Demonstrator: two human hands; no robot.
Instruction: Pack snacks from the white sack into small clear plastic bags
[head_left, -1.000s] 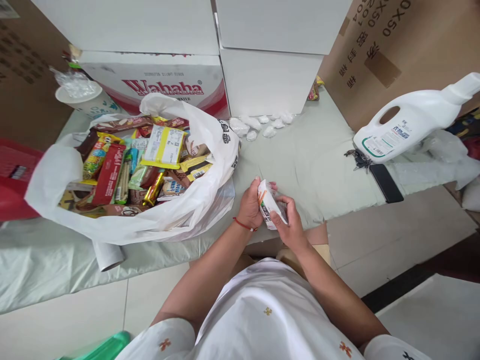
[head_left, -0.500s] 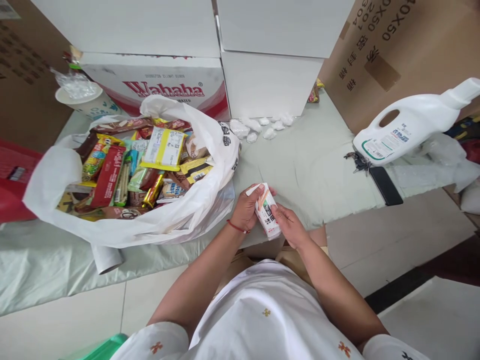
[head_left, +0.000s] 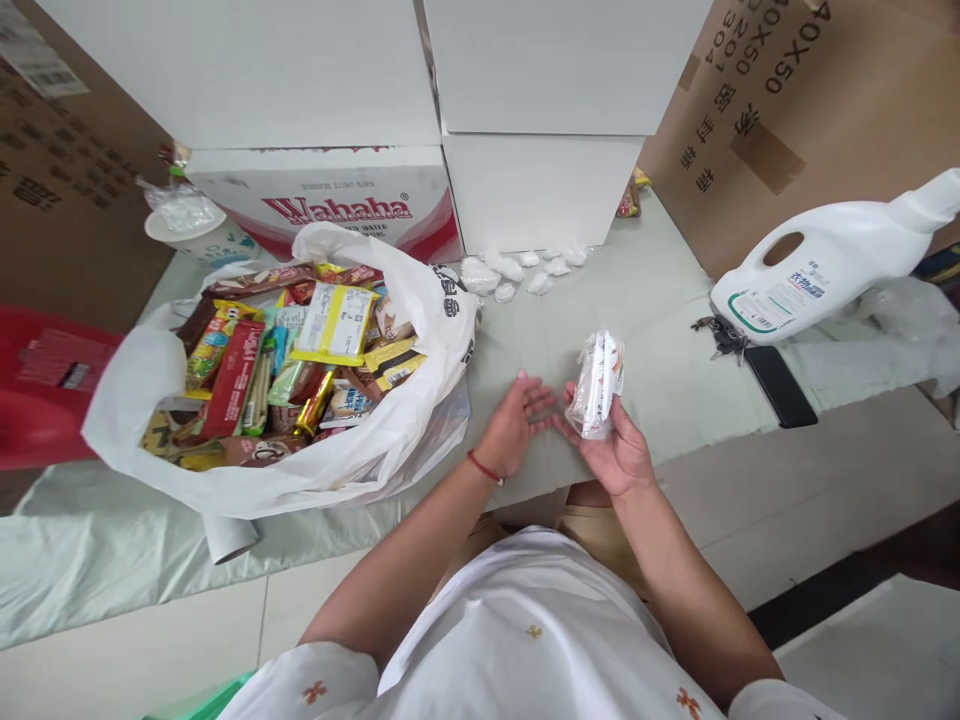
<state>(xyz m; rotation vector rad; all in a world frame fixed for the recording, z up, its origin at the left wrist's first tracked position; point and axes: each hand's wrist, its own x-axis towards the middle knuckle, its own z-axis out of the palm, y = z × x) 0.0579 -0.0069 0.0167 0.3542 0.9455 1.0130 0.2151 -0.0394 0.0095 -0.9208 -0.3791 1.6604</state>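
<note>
My right hand (head_left: pixel 616 450) grips a white packaged snack (head_left: pixel 598 385) in a clear, shiny wrapper, raised over the cloth-covered table. Its side, with small dark print, faces up. To the left of it my left hand (head_left: pixel 514 425), with a red cord at the wrist, is empty, fingers apart and pointing toward the snack pack without holding it. Left of both hands a white plastic bag (head_left: pixel 292 490) lies wide open, full of wrapped snacks, among them a yellow-and-white packet (head_left: pixel 335 322) on top and a red packet (head_left: pixel 234 378).
Small white clumps (head_left: pixel 506 270) lie before the white boxes (head_left: pixel 540 190) at the back. On the right are a white detergent bottle (head_left: pixel 810 265), keys (head_left: pixel 724 338) and a black phone (head_left: pixel 780 385). A paper cup (head_left: pixel 199 232) stands behind the bag, near a Wahaha carton (head_left: pixel 337 205).
My left hand has let go of the snack pack and opened. My right hand has carried the pack to the right and turned it onto another side.
</note>
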